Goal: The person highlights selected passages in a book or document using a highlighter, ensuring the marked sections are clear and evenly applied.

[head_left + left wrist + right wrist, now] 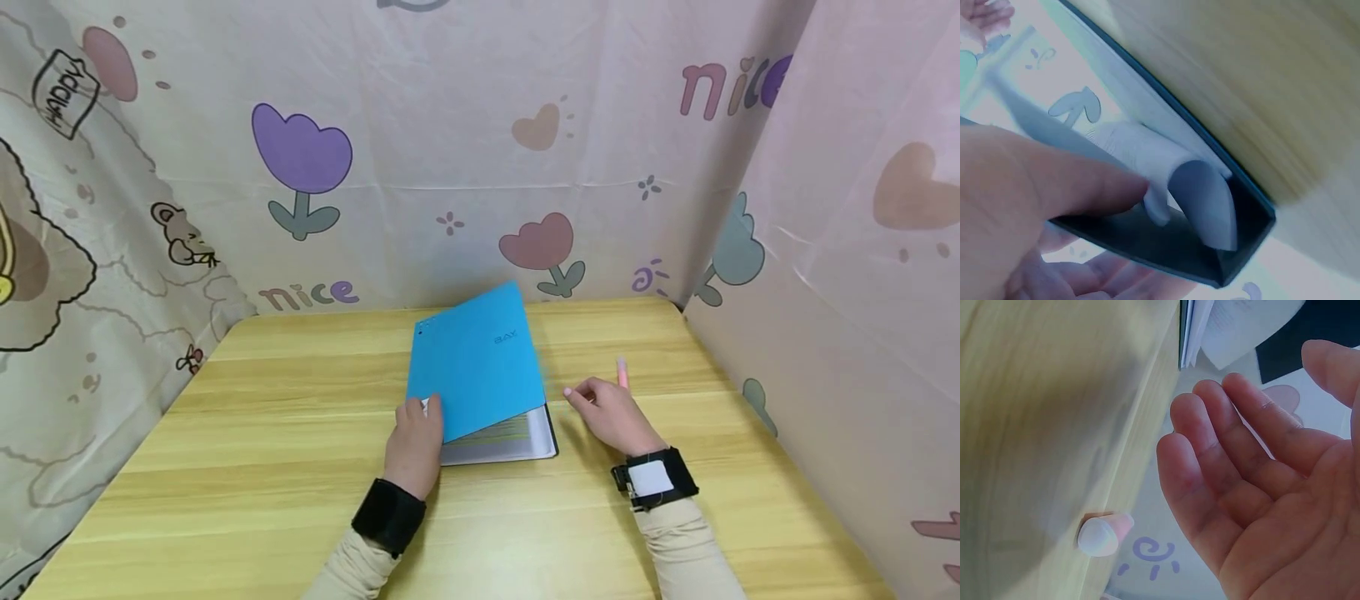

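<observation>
A blue folder [476, 358] lies on the table with its front cover partly lifted and slanted. White sheets [517, 437] show beneath the cover's near edge. My left hand [416, 437] grips the folder's near left side. In the left wrist view, its thumb lies by a curled sheet [1200, 194] within the dark spine [1254, 231], and its other fingers lie behind the dark cover. Right of the folder is my right hand [611, 412], holding nothing, its fingers loosely extended in the right wrist view. Just beyond it is a pink marker [622, 372], whose pale end [1097, 537] faces that wrist camera.
The wood-grain table [247, 467] extends to both sides of the folder. Printed curtains [420, 125] hang along its back, left and right sides. Each wrist wears a black strap, such as the right strap [675, 479].
</observation>
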Demonstrator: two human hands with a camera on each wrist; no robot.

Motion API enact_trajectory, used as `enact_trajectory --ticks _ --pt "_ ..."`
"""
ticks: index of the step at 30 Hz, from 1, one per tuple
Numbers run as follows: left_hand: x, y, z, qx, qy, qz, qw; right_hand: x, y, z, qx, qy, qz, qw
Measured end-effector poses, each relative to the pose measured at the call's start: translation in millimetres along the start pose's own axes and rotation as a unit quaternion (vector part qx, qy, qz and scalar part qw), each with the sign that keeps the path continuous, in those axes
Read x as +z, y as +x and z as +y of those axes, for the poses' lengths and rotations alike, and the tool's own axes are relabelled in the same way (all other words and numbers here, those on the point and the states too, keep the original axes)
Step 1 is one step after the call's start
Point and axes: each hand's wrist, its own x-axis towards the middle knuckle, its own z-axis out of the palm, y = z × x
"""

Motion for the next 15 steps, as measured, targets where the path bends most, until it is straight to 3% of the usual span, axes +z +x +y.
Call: enact_trajectory --ticks 9,15 --pt "-3.8 1.2 -10.5 0.006 -0.03 -0.111 0.9934 1.5 0.2 0.8 0.005 0.003 -0.005 1.0" --pt "-5.8 -0.1 -14.4 0.014 -0.056 -0.131 0.9897 2.5 0.1 1.0 0.0 0.002 -0.003 1.0"
